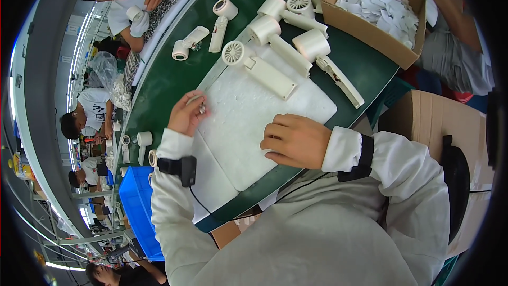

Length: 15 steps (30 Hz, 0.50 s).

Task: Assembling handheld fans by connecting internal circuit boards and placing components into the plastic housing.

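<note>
My left hand (188,115) is pinched round a small shiny metal part (202,108), too small to name, above the left side of a white foam sheet (233,132). My right hand (296,140) rests palm down on the sheet's near right part, fingers loosely bent and slightly apart, nothing seen in them. Beyond both hands lies a cream handheld fan (270,77), its round grille end to the left. More cream fans lie behind it, among them one with an opened handle (338,79) showing parts inside.
Two cream fans (219,26) lie on the green table (169,82) at the far left. A cardboard box (365,26) of white paper pieces stands at the back right. A blue bin (138,206) sits beside my left forearm. Other people work along the line at left.
</note>
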{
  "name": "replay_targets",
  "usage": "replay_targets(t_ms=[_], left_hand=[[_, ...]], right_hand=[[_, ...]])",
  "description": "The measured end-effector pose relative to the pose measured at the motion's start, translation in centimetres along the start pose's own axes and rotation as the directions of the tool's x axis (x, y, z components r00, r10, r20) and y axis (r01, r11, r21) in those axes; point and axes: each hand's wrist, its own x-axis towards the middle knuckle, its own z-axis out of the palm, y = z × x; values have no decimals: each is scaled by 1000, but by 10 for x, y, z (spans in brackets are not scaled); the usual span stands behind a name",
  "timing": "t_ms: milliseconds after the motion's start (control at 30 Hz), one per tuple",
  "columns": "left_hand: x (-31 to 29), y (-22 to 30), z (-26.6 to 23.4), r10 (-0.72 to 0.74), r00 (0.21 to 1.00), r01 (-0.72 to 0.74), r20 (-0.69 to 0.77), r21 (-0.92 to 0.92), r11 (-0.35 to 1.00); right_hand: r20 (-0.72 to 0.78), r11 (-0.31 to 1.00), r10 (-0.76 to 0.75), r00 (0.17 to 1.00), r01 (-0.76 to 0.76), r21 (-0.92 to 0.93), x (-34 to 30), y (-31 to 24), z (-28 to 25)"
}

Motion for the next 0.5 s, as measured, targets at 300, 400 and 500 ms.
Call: replay_targets(t_ms=[300, 400, 500], left_hand=[[144, 6, -45, 132, 926, 68, -352, 503, 861], [173, -14, -69, 679, 698, 57, -230, 962, 267], [183, 9, -44, 418, 904, -40, -91, 955, 294]], right_hand=[[-21, 999, 16, 1000, -15, 41, 0, 3, 2], [-17, 997, -14, 1000, 15, 73, 6, 2, 3], [0, 998, 13, 1000, -13, 63, 3, 8, 1]])
